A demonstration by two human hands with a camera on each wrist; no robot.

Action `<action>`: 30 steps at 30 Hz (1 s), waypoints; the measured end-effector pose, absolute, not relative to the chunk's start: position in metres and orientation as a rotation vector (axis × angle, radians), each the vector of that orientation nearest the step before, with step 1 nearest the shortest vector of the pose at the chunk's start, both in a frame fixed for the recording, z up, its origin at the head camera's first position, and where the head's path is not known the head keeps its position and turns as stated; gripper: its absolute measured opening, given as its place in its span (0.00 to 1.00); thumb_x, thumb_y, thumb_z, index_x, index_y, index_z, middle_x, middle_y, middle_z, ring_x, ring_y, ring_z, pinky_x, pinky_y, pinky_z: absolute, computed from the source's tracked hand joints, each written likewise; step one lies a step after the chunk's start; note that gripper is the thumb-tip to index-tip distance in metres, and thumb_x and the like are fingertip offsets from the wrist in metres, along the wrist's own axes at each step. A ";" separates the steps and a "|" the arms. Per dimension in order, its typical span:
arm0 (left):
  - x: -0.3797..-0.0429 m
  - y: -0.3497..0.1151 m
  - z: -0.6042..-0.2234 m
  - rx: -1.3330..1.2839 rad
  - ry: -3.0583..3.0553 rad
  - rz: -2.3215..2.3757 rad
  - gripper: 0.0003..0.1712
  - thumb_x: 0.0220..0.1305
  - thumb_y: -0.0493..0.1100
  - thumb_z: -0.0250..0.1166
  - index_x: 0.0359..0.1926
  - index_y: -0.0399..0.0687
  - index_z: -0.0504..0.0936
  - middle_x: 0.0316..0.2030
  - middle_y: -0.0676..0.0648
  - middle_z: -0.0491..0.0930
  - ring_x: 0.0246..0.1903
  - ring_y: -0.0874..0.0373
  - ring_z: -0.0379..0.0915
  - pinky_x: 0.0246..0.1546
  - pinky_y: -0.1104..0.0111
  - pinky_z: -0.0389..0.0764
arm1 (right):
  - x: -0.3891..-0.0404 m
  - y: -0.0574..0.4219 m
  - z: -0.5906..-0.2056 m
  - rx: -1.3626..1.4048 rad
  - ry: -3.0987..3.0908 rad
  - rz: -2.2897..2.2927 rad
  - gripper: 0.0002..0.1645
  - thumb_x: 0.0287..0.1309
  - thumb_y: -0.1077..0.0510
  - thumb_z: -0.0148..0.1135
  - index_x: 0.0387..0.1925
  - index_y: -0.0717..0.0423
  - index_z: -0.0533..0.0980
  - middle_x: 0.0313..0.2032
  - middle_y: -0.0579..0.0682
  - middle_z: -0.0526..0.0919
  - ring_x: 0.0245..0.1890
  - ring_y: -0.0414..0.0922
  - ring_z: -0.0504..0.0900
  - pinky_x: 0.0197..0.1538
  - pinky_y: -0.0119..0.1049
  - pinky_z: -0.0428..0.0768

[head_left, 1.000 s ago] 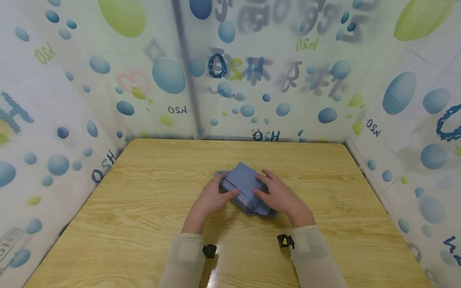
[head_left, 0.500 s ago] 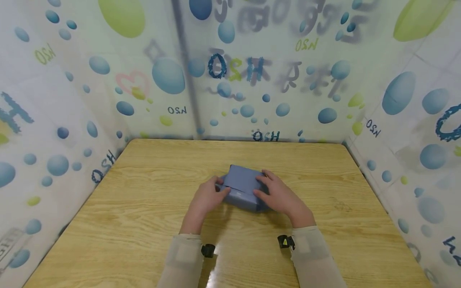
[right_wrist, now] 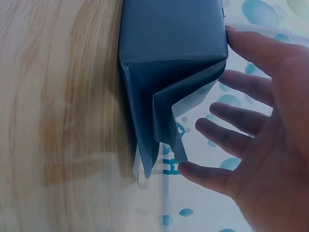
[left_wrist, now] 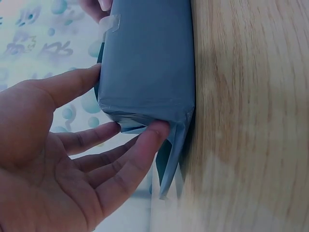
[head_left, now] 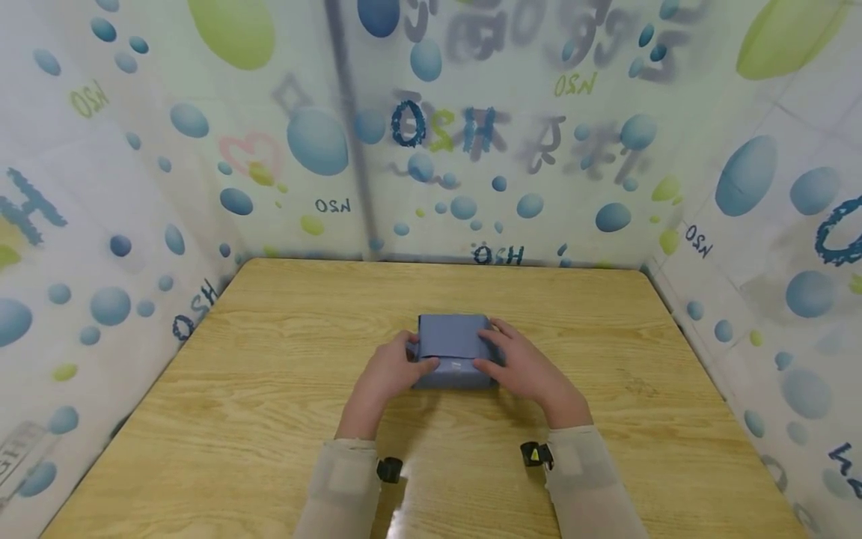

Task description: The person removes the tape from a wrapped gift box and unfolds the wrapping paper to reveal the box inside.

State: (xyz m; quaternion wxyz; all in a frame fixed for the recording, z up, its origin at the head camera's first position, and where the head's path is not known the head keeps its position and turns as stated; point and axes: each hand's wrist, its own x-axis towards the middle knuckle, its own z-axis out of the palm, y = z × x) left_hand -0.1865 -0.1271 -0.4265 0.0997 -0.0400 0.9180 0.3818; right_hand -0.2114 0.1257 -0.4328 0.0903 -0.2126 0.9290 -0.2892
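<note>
A box-shaped parcel wrapped in blue-grey paper lies on the wooden table, its long side toward me. My left hand is at its left end, thumb on the top edge. In the left wrist view, straight fingertips touch the folded paper of that end, where a flap sticks out. My right hand is at the right end, fingers spread, thumb at the upper edge. Loose creased flaps stand out from the right end in the right wrist view, one fingertip close to them.
Clear tape shows on the parcel's top edge. The wood-grain table reaches a wall hanging printed with blue and green dots, with similar walls on both sides. Wrist cameras hang from both sleeves.
The parcel has turned on the table from a slanted position to square with me. The left hand has shifted slightly left along with its end; the right hand has hardly moved.
</note>
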 end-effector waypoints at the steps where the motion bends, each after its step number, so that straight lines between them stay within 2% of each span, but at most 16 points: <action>1: -0.186 -0.127 -0.426 -0.120 2.713 1.128 0.38 0.71 0.56 0.72 0.73 0.43 0.72 0.62 0.35 0.83 0.56 0.44 0.83 0.55 0.49 0.84 | -0.211 0.126 -0.433 -0.627 2.762 -0.864 0.39 0.76 0.45 0.63 0.80 0.55 0.65 0.85 0.61 0.52 0.83 0.64 0.58 0.79 0.65 0.66; 20: -0.187 -0.127 -0.426 -0.091 2.705 1.152 0.40 0.70 0.54 0.74 0.73 0.40 0.72 0.63 0.35 0.83 0.59 0.43 0.82 0.58 0.48 0.84 | -0.216 0.124 -0.430 -0.601 2.849 -0.879 0.33 0.76 0.47 0.64 0.75 0.56 0.72 0.81 0.60 0.64 0.80 0.62 0.64 0.78 0.63 0.67; 30: -0.197 -0.130 -0.418 -0.055 2.788 1.102 0.37 0.73 0.53 0.70 0.75 0.44 0.71 0.64 0.37 0.82 0.61 0.41 0.82 0.58 0.48 0.84 | -0.228 0.123 -0.421 -0.602 2.899 -0.875 0.33 0.77 0.45 0.62 0.75 0.55 0.72 0.79 0.59 0.66 0.79 0.62 0.67 0.76 0.63 0.71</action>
